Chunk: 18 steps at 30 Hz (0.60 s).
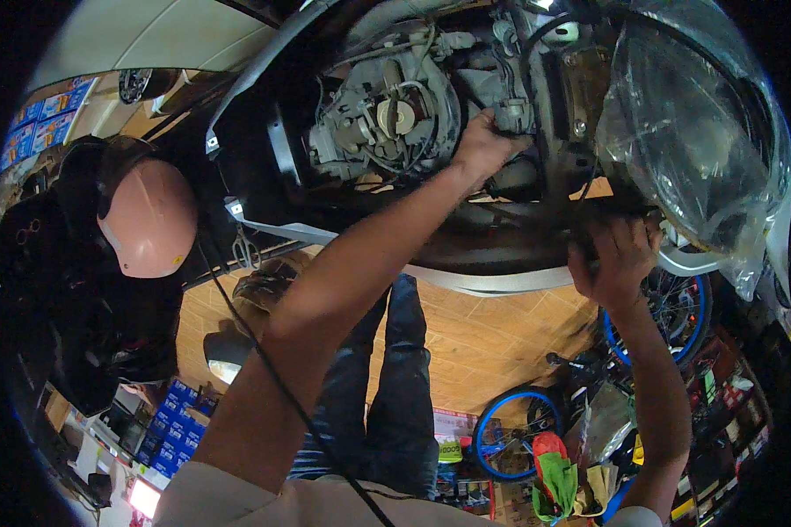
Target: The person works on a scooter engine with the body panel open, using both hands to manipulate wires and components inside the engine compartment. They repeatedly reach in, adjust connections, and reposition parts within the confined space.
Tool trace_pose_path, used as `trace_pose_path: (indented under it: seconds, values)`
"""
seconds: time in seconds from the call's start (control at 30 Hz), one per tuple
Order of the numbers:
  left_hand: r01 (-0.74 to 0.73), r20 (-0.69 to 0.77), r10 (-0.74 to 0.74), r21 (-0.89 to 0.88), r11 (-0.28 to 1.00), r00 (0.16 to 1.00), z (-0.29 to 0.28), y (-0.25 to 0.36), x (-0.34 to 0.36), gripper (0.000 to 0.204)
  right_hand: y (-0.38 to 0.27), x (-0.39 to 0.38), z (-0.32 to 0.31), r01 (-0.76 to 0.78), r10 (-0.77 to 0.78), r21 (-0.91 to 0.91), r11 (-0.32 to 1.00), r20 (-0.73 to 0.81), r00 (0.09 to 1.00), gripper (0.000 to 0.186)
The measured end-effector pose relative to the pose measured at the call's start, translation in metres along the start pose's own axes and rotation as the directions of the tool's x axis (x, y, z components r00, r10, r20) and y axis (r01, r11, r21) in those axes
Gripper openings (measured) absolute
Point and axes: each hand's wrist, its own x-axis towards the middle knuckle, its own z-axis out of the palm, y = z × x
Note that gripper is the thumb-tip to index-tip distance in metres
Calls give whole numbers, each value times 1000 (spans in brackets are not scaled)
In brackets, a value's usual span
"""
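Observation:
A motor scooter [492,283] with its inner parts uncovered fills the upper half of the head view. My left hand [486,151] reaches into the opening, its fingers bent beside a grey metal part [516,114] right of the engine [387,114]. What those fingertips grip is hidden among the dark parts. On the near right edge of the opening lies my right hand [622,262], fingers curled over the dark rim [501,255] and thumb apart from them. Just beyond it a clear plastic cover [677,132] wraps the scooter's right part.
A person in dark clothes and a pink helmet [154,220] is at the left. A black cable [264,351] hangs across my left arm. Behind my legs, a bicycle wheel with a blue rim [488,420], coloured bags [554,474] and blue boxes [174,430] stand on the tiled floor [475,351].

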Motion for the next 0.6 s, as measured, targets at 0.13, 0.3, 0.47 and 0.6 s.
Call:
trace_pose_path:
  seconds: [0.13,0.3,0.47,0.6]
  values:
    - [60,23,-58,-106,993,998,-14,-2,4,40,-1,0,1,24,-27,-44,999,-87,996,37]
    - [-67,60,68,-14,998,996,-18,-2,6,40,1,-4,3,6,-6,-7,1000,-59,998,39]
    - [-98,98,105,-81,992,990,-16,-2,3,40,1,-2,1,5,-4,15,1000,-57,998,39]
    - [-99,49,100,-14,995,994,-16,3,1,36,0,1,-1,-11,13,44,999,-30,999,38]
